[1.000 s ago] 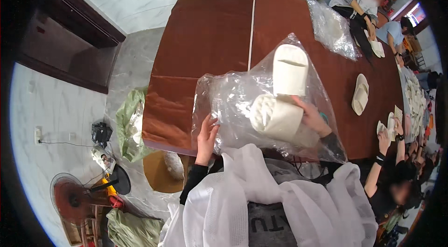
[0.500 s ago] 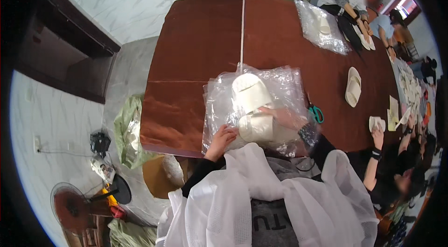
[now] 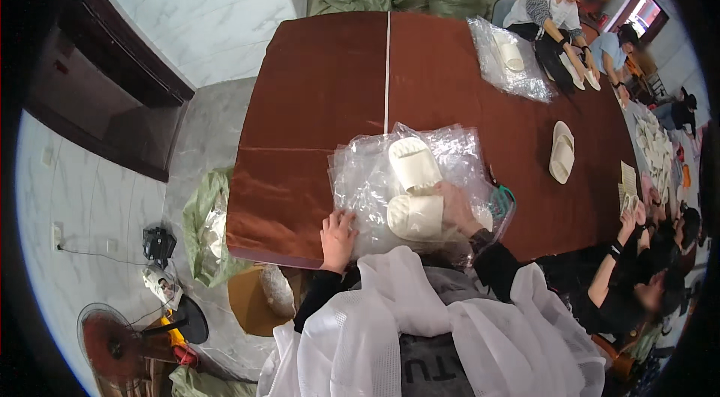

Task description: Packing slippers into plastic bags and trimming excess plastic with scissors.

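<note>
Two cream slippers lie close together on a stack of clear plastic bags (image 3: pixel 360 172) in front of me. The upper slipper (image 3: pixel 414 163) is tilted, its strap end toward my right hand (image 3: pixel 459 211). That hand is closed, its fingertips at the lower right edge of this slipper; its thumb is hard to make out. The lower slipper (image 3: pixel 415 217) lies sideways, just left of the same hand. My left hand (image 3: pixel 339 238) rests with fingers apart on the left edge of the bags and holds nothing. Green-handled scissors (image 3: pixel 507 198) lie right of the bags.
A brown cloth covers the table (image 3: pixel 315 82). A single slipper (image 3: pixel 562 152) lies to the right. Farther back, another bag (image 3: pixel 517 71) carries slippers, near a seated co-worker (image 3: pixel 551 11). More people sit along the right. A cardboard box (image 3: pixel 251 299) and green sack (image 3: pixel 202 228) stand at left.
My left hand has shifted left and spread its fingers. The right hand and upper slipper have moved slightly right, and the view has tilted. At the right, a co-worker's hand and slipper have moved.
</note>
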{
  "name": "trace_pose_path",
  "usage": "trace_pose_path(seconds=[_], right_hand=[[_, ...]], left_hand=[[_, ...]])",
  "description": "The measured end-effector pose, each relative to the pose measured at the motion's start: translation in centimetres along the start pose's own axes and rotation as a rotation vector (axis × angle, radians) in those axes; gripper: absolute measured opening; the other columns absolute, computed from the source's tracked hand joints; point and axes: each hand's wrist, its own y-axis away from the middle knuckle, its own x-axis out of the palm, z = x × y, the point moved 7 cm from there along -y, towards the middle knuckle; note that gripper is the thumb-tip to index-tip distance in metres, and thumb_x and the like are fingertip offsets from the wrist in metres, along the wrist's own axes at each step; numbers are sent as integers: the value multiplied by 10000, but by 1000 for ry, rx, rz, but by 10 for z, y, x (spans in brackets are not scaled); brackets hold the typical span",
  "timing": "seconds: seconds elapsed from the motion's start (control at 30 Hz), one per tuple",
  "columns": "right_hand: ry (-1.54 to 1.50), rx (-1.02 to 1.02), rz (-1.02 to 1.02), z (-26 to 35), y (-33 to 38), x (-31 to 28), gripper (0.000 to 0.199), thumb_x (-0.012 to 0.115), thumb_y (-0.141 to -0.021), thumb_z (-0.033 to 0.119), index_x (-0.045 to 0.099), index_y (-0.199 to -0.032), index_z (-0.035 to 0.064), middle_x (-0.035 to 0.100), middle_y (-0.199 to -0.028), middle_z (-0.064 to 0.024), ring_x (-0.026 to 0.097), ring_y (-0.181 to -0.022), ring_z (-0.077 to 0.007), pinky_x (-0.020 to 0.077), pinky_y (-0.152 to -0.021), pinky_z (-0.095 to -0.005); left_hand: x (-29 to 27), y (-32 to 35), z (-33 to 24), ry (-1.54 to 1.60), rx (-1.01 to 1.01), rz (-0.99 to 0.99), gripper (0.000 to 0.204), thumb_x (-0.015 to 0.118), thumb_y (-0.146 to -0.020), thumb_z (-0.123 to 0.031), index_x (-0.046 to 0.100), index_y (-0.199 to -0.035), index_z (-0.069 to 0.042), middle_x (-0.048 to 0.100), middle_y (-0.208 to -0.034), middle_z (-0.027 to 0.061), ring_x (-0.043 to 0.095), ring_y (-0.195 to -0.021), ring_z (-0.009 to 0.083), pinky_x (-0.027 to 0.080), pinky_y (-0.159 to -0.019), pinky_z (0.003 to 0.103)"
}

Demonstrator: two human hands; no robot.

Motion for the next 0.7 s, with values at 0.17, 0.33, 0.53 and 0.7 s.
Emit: trace_pose_path(seconds=[0.17, 0.33, 0.53, 0.7], right_hand=[[39, 133, 10, -2, -4, -9, 382, 619, -779, 151, 489, -1129, 69, 552, -932, -214, 541, -895, -387, 432, -804, -449], [-229, 205, -104, -24, -1, -3, 368, 646, -758, 94, 503, -1097, 90, 573, -873, -138, 556, -872, -292, 458, -779, -385], [-513, 449, 229, -39, 1, 15, 431, 691, -787, 125, 526, -1177, 43, 641, -1003, -110, 591, -931, -185, 490, -770, -334], [-439, 505, 345, -21, -1, 12, 515, 662, -841, 157, 489, -1306, 20, 651, -1074, -115, 605, -951, -185, 502, -807, -335]], left_hand=[[1, 0, 0, -4, 37, -36, 449, 724, -730, -112, 616, -1164, -155, 519, -1235, 88, 501, -1103, 329, 446, -891, 441], [3, -6, 11, 136, 87, -94, 433, 692, -769, -105, 599, -1191, -97, 526, -1238, 123, 500, -1109, 352, 433, -926, 438], [3, -5, 15, 224, 48, -136, 399, 649, -811, -59, 582, -1204, -44, 548, -1218, 156, 503, -1118, 366, 422, -954, 431], [2, -3, 19, 273, 30, -151, 413, 635, -812, -35, 575, -1220, -46, 551, -1216, 154, 514, -1110, 361, 421, -956, 426]])
